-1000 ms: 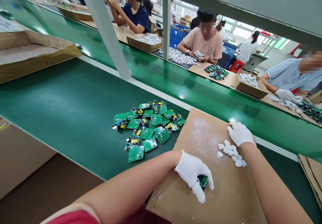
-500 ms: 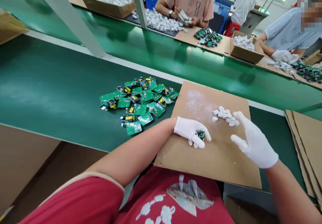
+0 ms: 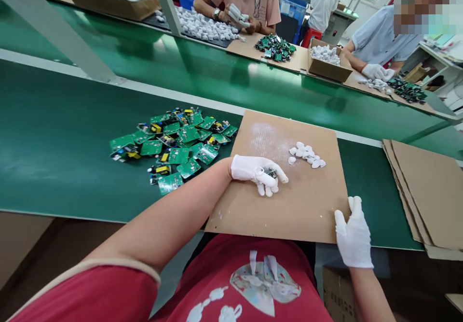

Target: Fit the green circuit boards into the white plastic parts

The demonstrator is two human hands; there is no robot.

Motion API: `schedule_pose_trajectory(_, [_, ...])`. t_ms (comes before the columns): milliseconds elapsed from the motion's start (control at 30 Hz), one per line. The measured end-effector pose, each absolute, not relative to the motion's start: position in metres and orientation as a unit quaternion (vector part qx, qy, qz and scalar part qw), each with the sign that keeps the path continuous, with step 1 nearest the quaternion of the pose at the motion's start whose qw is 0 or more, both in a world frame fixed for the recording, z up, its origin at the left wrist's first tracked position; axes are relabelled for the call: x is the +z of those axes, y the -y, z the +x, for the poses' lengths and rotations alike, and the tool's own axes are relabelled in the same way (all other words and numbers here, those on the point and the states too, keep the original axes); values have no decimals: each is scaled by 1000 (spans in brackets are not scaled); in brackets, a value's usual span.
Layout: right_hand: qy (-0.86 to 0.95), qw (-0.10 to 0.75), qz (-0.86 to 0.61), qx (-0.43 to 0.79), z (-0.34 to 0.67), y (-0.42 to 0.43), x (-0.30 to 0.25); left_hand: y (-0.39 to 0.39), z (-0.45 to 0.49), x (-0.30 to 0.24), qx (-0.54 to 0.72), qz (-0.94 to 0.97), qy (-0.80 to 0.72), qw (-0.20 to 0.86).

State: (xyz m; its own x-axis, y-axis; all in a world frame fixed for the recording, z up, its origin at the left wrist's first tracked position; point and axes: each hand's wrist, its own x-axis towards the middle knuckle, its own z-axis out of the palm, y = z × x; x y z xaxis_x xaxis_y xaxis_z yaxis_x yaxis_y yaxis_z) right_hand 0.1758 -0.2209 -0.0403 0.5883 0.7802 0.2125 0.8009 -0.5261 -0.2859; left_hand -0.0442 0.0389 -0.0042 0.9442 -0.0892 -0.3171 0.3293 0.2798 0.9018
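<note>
My left hand (image 3: 258, 173), in a white glove, is closed around a small green circuit board (image 3: 271, 173); only part of the board shows between the fingers. It is over the middle of a brown cardboard sheet (image 3: 289, 206). My right hand (image 3: 353, 232), also gloved, is at the sheet's right front edge with thumb and fingers apart and nothing in it. Beyond my left hand, a little pile of white rounded pieces (image 3: 307, 154) lies on the sheet. To the left, a heap of green circuit boards (image 3: 181, 143) with yellow and black components rests on the green bench.
Stacked cardboard sheets (image 3: 427, 191) lie to the right on the green bench (image 3: 65, 167). A slanted metal post (image 3: 61, 27) stands at the left. Across the bench, co-workers sit behind boxes of white parts (image 3: 329, 66) and a board pile (image 3: 275, 48).
My right hand has moved from beside the white pieces back toward the sheet's right front edge. My left hand still holds the circuit board, its fingers turned slightly. The view has shifted right.
</note>
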Motion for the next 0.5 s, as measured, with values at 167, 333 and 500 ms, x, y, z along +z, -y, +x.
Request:
schedule_pose_trajectory(167, [455,199,-868,-17,190,221,-33,-35,-44,7,-137,600,-148,774])
schedule_pose_trajectory(333, [500,366,-780,88,154,209,0,-13,-29,35,-124,719,-160,665])
schedule_pose_trajectory(500, [580,332,-470,577,137,190,6,7,-7,26,-4,633,-239,736])
